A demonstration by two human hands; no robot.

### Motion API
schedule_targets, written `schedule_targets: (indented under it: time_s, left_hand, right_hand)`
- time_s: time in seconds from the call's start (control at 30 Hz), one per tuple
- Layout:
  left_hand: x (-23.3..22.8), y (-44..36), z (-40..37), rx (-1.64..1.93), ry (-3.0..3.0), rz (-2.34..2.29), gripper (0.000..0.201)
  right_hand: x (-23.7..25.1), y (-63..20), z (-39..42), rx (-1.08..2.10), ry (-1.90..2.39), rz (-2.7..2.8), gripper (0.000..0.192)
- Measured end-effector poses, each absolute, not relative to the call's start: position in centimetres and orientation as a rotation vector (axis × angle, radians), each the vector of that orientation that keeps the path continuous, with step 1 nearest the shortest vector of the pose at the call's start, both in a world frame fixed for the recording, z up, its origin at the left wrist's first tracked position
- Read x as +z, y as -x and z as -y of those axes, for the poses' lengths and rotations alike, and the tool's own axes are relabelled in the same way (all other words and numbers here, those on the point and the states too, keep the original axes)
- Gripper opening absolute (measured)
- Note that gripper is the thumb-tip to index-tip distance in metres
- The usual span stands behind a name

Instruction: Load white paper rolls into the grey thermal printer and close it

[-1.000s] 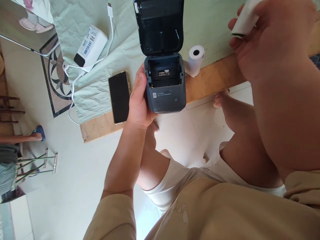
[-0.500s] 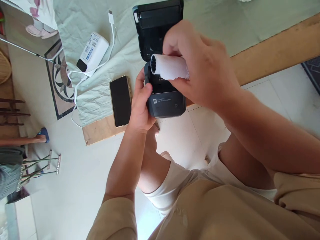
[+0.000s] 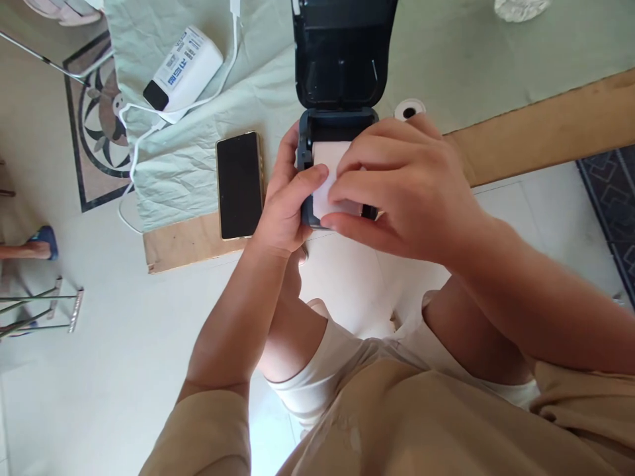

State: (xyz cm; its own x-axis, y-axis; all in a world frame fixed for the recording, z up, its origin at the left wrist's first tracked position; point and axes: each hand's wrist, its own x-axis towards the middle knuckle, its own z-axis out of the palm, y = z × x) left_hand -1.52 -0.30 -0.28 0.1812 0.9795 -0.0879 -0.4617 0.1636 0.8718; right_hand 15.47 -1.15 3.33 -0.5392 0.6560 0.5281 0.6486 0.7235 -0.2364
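My left hand (image 3: 285,198) is closed round the left side of a small dark thermal printer (image 3: 306,215), its thumb resting on the paper. The printer's black lid (image 3: 342,59) stands open, tipped back. A white paper roll (image 3: 325,157) sits in the printer's bay, with paper lying over the front. My right hand (image 3: 404,182) bends over the roll, its fingertips and thumb on the paper's front part and the right side of the printer hidden beneath it. Just behind my right hand, a second white roll with a dark core (image 3: 409,109) is partly visible on the cloth.
A phone (image 3: 239,185) lies left of the printer on the green cloth (image 3: 446,59). Further left are a labelled white device (image 3: 188,69) and a white cable (image 3: 225,82). The table's wooden edge (image 3: 536,129) runs in front. Someone's foot in a blue slipper (image 3: 44,243) shows at left.
My right hand has lowered the paper roll from above the printer into its bay. My left thumb has moved onto the paper. The second roll has come into view.
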Motion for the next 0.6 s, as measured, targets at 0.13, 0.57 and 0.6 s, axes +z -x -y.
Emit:
schedule_targets:
  time_s: [0.13,0.57,0.6]
  left_hand:
    - [-0.5,2.0,0.3,1.128,-0.898,-0.842,0.043]
    - [-1.3,2.4,0.0,1.098,-0.965,-0.871,0.057]
    - [-1.3,2.4,0.0,1.100,-0.968,-0.864,0.058]
  right_hand:
    - [4.1,-17.0,0.1,0.339,1.227,2.004,0.032]
    - [4.3,-17.5,-1.8,0.231,1.211,2.278,0.021]
    - [4.4,-17.4,-1.6,0.251,1.230,2.309,0.020]
